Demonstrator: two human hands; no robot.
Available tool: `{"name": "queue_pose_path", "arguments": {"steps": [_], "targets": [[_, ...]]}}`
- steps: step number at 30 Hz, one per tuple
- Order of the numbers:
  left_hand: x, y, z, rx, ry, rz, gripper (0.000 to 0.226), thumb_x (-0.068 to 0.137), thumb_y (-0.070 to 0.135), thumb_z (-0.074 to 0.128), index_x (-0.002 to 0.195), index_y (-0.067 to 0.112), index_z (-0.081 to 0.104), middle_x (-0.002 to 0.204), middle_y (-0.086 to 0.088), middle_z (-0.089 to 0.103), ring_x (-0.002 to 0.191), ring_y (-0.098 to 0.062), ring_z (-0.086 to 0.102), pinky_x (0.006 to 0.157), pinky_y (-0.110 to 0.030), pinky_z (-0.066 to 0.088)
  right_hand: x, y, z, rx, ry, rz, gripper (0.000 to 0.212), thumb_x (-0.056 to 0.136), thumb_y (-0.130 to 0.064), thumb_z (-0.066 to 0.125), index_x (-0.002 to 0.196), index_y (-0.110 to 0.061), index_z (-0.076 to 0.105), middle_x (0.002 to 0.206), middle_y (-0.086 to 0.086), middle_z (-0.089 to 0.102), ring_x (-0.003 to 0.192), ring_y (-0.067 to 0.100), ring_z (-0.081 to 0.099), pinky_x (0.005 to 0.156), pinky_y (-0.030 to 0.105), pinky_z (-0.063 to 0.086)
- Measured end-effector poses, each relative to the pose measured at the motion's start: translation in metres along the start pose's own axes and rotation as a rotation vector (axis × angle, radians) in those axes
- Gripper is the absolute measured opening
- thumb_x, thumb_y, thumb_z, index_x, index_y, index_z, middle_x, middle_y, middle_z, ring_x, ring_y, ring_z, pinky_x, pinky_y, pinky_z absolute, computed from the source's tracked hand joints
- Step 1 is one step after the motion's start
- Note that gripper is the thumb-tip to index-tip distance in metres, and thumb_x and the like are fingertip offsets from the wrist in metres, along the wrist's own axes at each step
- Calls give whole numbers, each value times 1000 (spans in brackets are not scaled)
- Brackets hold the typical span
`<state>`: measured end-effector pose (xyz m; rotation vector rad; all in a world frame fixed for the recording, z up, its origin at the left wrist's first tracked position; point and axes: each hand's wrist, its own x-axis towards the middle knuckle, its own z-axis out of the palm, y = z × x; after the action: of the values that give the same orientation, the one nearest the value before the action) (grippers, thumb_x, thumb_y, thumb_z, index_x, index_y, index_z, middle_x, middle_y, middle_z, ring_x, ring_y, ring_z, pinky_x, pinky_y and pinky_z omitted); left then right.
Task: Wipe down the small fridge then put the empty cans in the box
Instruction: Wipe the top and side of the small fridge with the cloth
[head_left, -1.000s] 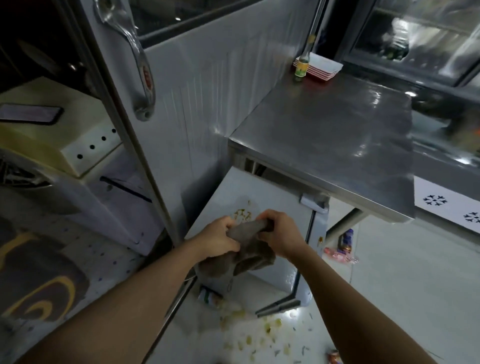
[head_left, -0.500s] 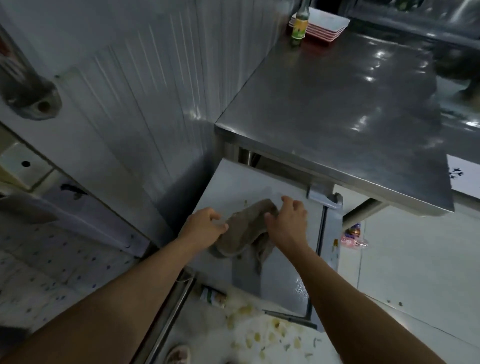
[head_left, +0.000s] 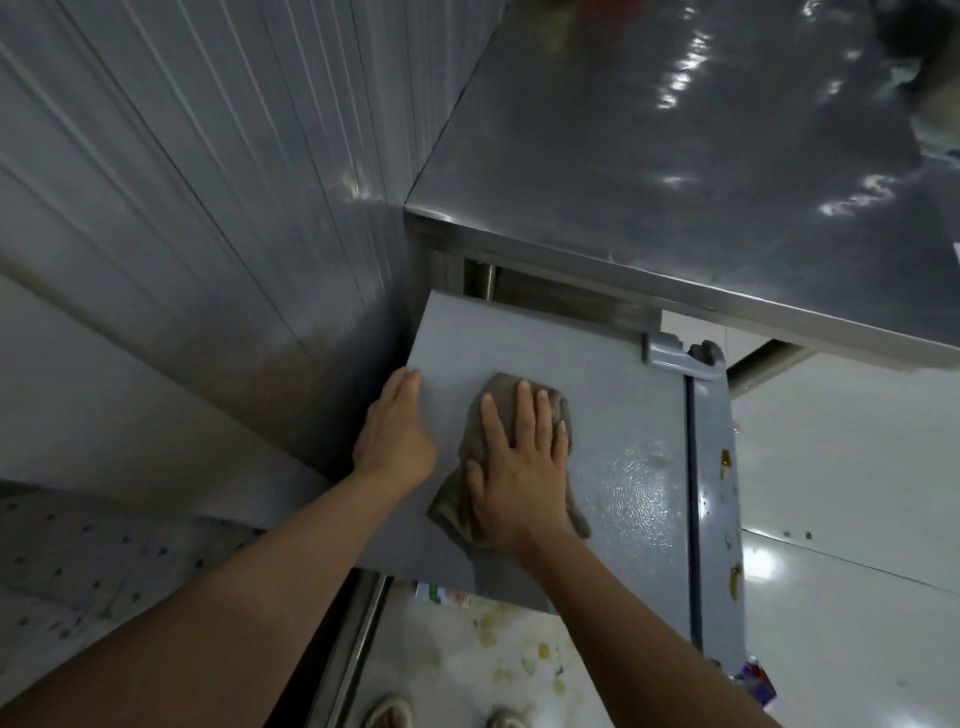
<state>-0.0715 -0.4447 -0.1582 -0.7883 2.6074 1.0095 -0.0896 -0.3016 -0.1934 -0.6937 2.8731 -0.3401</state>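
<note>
The small grey fridge stands under a steel table, and I look down on its flat top. My right hand lies flat, fingers spread, pressing a brown-grey cloth onto the fridge top. My left hand rests on the top's left edge, fingers together and extended, holding nothing. A can lies on the floor, partly hidden beneath the fridge's near edge. Another can shows at the fridge's lower right. No box is in view.
A steel table overhangs the fridge at the back. A ribbed metal wall stands close on the left. Yellowish food scraps litter the wet white floor, and stains run down the fridge's right side. My slippers show at the bottom.
The camera came closer and tilted down. The cloth went from held bunched between both hands to spread flat on the fridge top under my right hand. My left hand let go and moved to the left edge.
</note>
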Motion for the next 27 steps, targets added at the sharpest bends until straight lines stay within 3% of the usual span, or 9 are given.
{"name": "queue_pose_path", "arguments": {"steps": [2,5,7,11,15,17,21,24,27], "targets": [[1,-1,2,12,-6,-5,72,92,-1,41,151,19,5,159,8,-4,144,-19,15,116,-34,22,2,10,0,-34,14,-79,68,86,-50,26,148,-22,27,156,17,17,144,37,13,112,52,10],[4,-4,5,5,-5,-11,73,91,0,38,151,23,3,159,12,-7,143,-16,16,112,-34,27,45,22,-11,-52,-15,-61,68,87,-51,18,150,-27,15,158,12,4,146,32,0,115,48,1],[6,-7,7,1,5,-3,73,92,1,39,151,23,3,158,14,-8,144,-15,16,110,-33,29,85,21,-19,-39,-28,-4,62,94,-50,24,150,-30,8,159,8,-4,146,29,-7,116,49,-1],[8,-10,7,-15,3,13,72,93,3,40,151,23,4,159,13,-5,145,-14,14,111,-32,27,103,14,-16,-27,-5,-31,57,95,-51,29,148,-35,16,159,6,0,146,29,-5,117,51,-1],[6,-16,0,-168,11,-149,66,92,14,50,148,25,18,146,-4,40,127,-29,45,97,-37,42,39,7,3,-38,53,-351,57,85,-51,37,140,-35,37,155,8,23,144,30,18,114,52,9],[4,-18,-3,-192,-22,-200,58,93,18,50,145,25,25,135,-7,51,116,-29,53,91,-38,46,36,13,2,-43,10,-419,57,84,-55,37,139,-38,39,152,6,31,142,28,24,111,50,8],[6,-19,0,-228,-40,-201,54,94,13,47,143,29,28,137,-4,49,119,-29,50,92,-36,44,105,20,-14,-36,-32,-240,66,83,-63,18,145,-40,23,157,2,14,145,24,7,116,51,1],[6,-18,2,-274,-25,-216,55,94,13,46,143,31,28,138,-2,48,122,-30,48,100,-43,43,144,10,-16,-51,-44,-70,59,91,-57,27,147,-37,19,156,4,11,144,29,6,117,52,2],[-1,-19,3,-269,-13,-212,53,94,17,47,142,30,29,136,-3,49,120,-30,50,99,-43,44,125,1,-10,-61,12,-126,60,90,-54,24,147,-34,21,157,6,10,145,29,4,117,52,2]]}}
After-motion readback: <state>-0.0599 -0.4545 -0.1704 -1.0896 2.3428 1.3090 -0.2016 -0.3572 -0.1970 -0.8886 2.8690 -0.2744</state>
